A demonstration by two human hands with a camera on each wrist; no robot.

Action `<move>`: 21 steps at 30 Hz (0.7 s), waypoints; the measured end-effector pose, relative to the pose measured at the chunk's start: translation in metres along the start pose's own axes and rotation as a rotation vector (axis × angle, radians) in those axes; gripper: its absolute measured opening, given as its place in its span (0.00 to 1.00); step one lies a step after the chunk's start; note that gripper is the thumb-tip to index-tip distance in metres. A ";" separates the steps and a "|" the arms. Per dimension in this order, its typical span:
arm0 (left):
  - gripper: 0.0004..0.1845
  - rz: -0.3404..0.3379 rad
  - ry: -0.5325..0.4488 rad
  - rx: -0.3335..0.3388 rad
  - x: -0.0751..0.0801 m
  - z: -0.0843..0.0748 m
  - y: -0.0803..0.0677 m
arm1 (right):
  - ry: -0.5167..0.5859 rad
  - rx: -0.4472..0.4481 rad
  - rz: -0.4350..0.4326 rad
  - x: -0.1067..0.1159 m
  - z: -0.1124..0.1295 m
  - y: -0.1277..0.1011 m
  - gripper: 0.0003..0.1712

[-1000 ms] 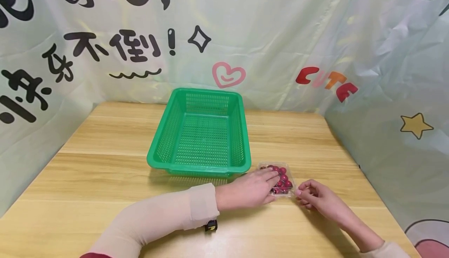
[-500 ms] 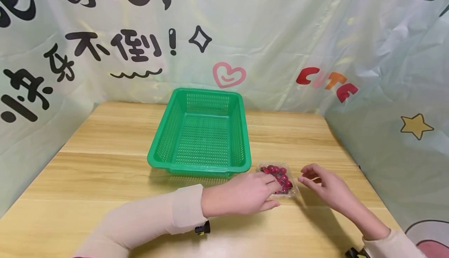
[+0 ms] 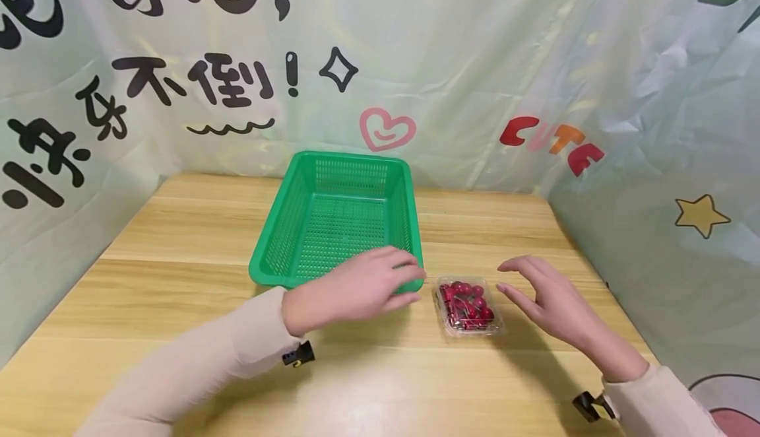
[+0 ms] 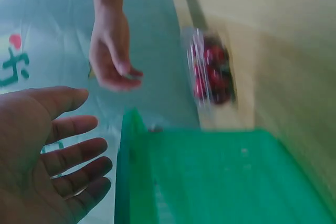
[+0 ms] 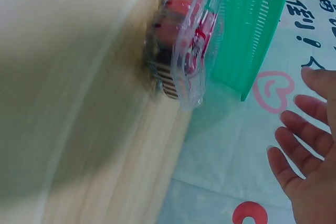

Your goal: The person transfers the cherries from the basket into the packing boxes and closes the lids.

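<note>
A clear plastic box of cherries (image 3: 468, 306) stands on the table between my two hands, touched by neither. Its lid appears closed in the right wrist view. Over the near right corner of the green basket (image 3: 338, 283), my left hand (image 3: 362, 285) hovers with fingers loosely extended, holding nothing. From the left wrist view its fingers (image 4: 79, 153) look spread beside the basket's wall. My right hand (image 3: 555, 302) is in the air just right of the box, thumb and fingers apart and relaxed, with nothing held.
The wooden table (image 3: 148, 278) extends around the basket and the box. A printed cloth (image 3: 475, 61) with lettering hangs behind and along both sides. Small black cameras (image 3: 299, 354) sit at the wrists.
My left hand has lifted off the cherry box and moved left to the basket's near edge. The right hand has drawn away from the box, rising slightly, its fingers spreading.
</note>
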State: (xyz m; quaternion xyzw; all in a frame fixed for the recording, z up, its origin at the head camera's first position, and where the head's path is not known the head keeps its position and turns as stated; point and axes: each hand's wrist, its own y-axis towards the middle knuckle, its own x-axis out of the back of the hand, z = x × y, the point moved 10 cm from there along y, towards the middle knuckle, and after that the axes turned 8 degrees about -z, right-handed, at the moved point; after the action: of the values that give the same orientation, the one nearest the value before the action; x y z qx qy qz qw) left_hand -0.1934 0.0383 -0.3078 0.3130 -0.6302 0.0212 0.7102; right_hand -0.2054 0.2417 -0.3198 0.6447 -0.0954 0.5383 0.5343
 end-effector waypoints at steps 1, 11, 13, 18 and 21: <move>0.20 -0.015 -0.009 0.016 0.004 0.007 -0.003 | -0.003 0.012 -0.004 0.000 0.000 0.002 0.18; 0.25 -0.114 0.038 0.170 0.039 0.079 -0.048 | -0.009 0.007 0.034 -0.007 -0.018 0.016 0.25; 0.27 -0.114 0.047 0.221 0.043 0.096 -0.058 | -0.013 -0.009 0.050 -0.010 -0.023 0.018 0.28; 0.32 -0.116 0.046 0.343 0.050 0.136 -0.081 | -0.021 -0.036 0.108 -0.019 -0.034 0.024 0.36; 0.34 -0.103 0.047 0.410 0.051 0.158 -0.095 | -0.035 -0.039 0.150 -0.026 -0.041 0.028 0.41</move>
State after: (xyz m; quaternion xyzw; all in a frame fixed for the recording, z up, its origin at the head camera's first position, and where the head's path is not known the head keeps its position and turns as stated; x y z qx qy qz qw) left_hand -0.2815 -0.1311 -0.2996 0.4822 -0.5792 0.1199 0.6463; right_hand -0.2598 0.2511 -0.3302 0.6345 -0.1634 0.5635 0.5032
